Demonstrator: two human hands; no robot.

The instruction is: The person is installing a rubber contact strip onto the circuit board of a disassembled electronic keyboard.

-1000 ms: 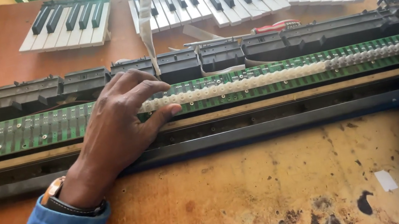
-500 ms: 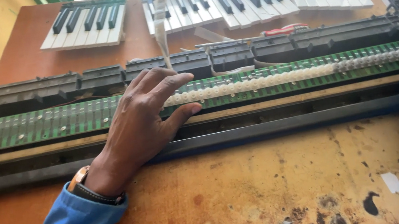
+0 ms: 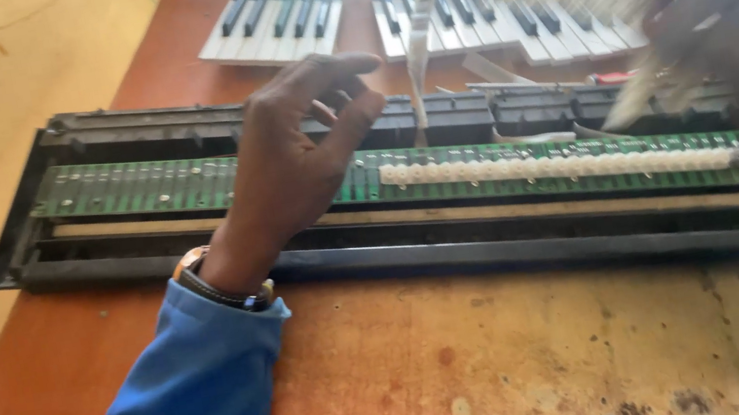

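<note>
Left hand (image 3: 297, 164) raised, loosely curled and empty, over the green circuit board (image 3: 136, 188) of an opened keyboard chassis (image 3: 497, 251).

Right hand (image 3: 736, 6) blurred at the far right, apparently gripping a pale strip-like part (image 3: 641, 97); hold impossible to confirm. White rubber contact strip (image 3: 573, 165) lying along the board, starting just right of the left fingertips. Loose key sections (image 3: 274, 23) beyond both hands. Likely risks: swinging right hand knocking the strip out of line, or fingertips smudging bare contacts.

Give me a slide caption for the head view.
Left hand lifted above a green circuit board in an opened keyboard chassis.
</note>
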